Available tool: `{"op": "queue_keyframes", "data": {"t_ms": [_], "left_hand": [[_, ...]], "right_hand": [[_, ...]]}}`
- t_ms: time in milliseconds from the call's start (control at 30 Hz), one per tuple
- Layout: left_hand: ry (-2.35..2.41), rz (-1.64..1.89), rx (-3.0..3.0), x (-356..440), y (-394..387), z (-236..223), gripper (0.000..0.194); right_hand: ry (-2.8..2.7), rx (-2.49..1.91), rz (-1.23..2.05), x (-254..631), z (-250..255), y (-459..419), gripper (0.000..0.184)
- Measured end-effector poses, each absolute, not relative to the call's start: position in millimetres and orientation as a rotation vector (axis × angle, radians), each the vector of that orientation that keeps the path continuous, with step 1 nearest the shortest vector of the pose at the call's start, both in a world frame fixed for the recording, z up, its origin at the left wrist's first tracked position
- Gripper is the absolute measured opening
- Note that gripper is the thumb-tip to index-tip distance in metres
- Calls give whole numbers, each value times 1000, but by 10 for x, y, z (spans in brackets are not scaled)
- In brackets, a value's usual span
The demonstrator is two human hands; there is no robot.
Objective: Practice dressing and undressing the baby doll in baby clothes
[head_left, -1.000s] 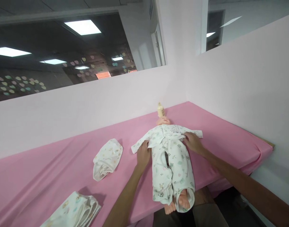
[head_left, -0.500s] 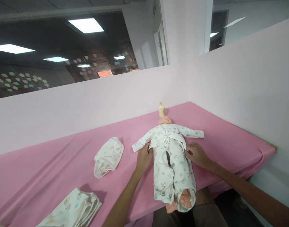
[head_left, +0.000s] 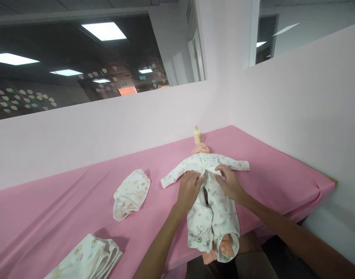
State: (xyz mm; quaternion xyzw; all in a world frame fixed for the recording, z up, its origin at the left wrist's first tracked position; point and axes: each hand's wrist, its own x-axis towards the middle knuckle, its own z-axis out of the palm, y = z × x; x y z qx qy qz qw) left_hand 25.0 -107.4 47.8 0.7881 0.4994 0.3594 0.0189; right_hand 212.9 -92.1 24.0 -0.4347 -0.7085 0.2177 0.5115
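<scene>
A baby doll [head_left: 201,148] lies on its back, dressed in a white printed shirt [head_left: 191,162] and matching split-crotch trousers [head_left: 223,209]. Its arms stretch out to both sides and its bare feet [head_left: 226,246] stick out of the trouser legs at the near edge. My left hand [head_left: 189,190] is closed at the front waist of the trousers, fingertips pinching cloth near the middle. From the other side my right hand [head_left: 231,184] pinches cloth at the same waist, thumb and fingers bent. The fingers partly cover where shirt hem and waistband meet.
A pink cloth [head_left: 87,197] covers the table. A crumpled white printed cloth item [head_left: 132,192] and a folded printed cloth [head_left: 87,257] lie to the left. Behind the doll's head stands a pale yellow bottle [head_left: 198,135]. White walls [head_left: 122,124] border the back and right.
Both hands have moved from the sides of the doll's waist up and inward to its front middle. The shirt hem there is now partly covered by my hands.
</scene>
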Motion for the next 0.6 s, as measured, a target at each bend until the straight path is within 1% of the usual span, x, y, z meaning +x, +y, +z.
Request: {"op": "queue_keyframes", "data": {"t_ms": [100, 167, 233, 300, 367, 500, 600], "left_hand": [[1376, 866, 2558, 196, -1146, 454, 31], [1310, 839, 2527, 173, -1182, 455, 30], [1266, 892, 2434, 171, -1206, 468, 28], [1237, 975, 2290, 172, -1212, 483, 26], [1285, 1107, 2081, 153, -1195, 486, 24], [1512, 1422, 1562, 33, -1064, 415, 24], [1481, 1523, 1149, -75, -913, 293, 24]], "right_hand": [[-2072, -850, 272, 2097, 127, -1038, 16], [-2194, -773, 188, 2092, 76, -1088, 19], [-2206, -763, 195, 2098, 63, -1121, 16], [-2152, -766, 298, 2119, 75, -1141, 12], [-2008, -826, 461, 2161, 80, -1137, 12], [-1514, -1160, 731, 2313, -26, -985, 18], [-1227, -1310, 929, 2443, -165, -738, 16]]}}
